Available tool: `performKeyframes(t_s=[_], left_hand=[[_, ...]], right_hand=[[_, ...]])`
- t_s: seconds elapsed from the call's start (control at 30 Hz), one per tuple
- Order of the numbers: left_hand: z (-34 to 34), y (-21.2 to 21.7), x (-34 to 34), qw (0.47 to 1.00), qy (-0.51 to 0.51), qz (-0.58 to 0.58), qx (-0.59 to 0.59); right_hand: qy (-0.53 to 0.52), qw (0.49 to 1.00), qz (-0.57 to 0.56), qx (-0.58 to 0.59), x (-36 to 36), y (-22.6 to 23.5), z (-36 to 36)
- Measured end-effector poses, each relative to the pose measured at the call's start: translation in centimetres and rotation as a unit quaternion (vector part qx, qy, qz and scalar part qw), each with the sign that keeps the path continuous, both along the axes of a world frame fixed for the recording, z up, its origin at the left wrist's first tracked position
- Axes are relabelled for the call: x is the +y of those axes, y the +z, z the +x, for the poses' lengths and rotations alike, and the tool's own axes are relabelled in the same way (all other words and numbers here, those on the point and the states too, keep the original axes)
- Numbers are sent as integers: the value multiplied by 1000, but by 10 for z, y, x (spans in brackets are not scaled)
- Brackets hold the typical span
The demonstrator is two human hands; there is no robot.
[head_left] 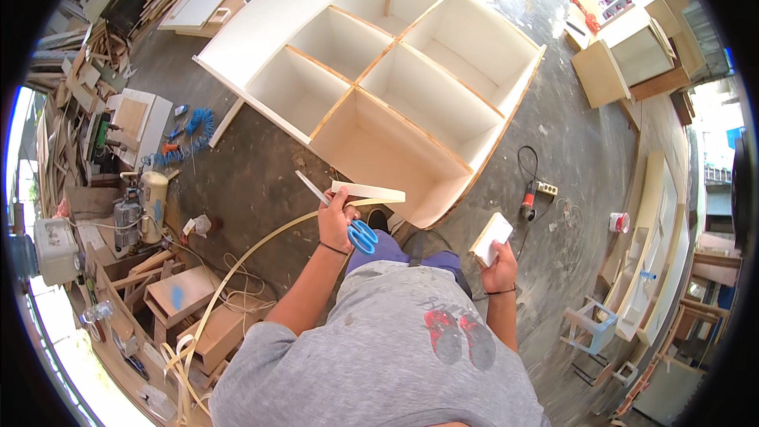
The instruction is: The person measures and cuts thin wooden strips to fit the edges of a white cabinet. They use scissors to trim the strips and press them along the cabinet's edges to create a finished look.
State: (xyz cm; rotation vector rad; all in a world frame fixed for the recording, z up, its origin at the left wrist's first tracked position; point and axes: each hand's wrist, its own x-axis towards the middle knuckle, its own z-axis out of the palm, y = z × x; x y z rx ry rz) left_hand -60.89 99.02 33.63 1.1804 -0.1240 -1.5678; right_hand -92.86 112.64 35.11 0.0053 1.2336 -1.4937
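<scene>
My left hand (335, 225) is closed round a pair of scissors with blue handles (363, 238); the blade sticks out past the fingers to the upper left. That hand also pinches a cream edge-banding strip (371, 191), whose long tail curves down to the lower left. In my right hand (500, 271) is a small block (491, 239) with a white face and bare wood-coloured sides. Just ahead of both hands lies a large white cabinet (355, 85) with several open compartments and wood-coloured front edges. Neither hand touches it.
A corded power tool (527, 204) and a power strip (546, 188) lie on the floor to the right. A blue coiled hose (199, 125) and a cream tank (154, 199) are at left. Wooden boxes (183, 296) stand lower left, a light-blue stool (591, 326) lower right.
</scene>
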Motion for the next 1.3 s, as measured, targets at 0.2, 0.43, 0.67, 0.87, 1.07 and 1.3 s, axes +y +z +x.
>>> performKeyframes(t_s=[0.2,0.43,0.67,0.87,1.07,1.3], left_hand=[[-9,-6,4,992,122,19,-7],[-59,-18,20,969,242,35,-47],[-157,17,29,952,287,36,-97],[-174,29,27,948,286,50,-129],[-153,9,-2,964,241,59,-91],[-104,-32,-48,975,215,59,-26]], right_hand=[[96,994,46,-17,-73,-13,-38],[247,966,78,-11,-171,-45,-100],[350,933,70,-44,-253,-101,-189],[330,939,73,-58,-297,-144,-210],[314,938,127,-68,-303,-159,-161],[266,932,246,-16,-307,-164,-103]])
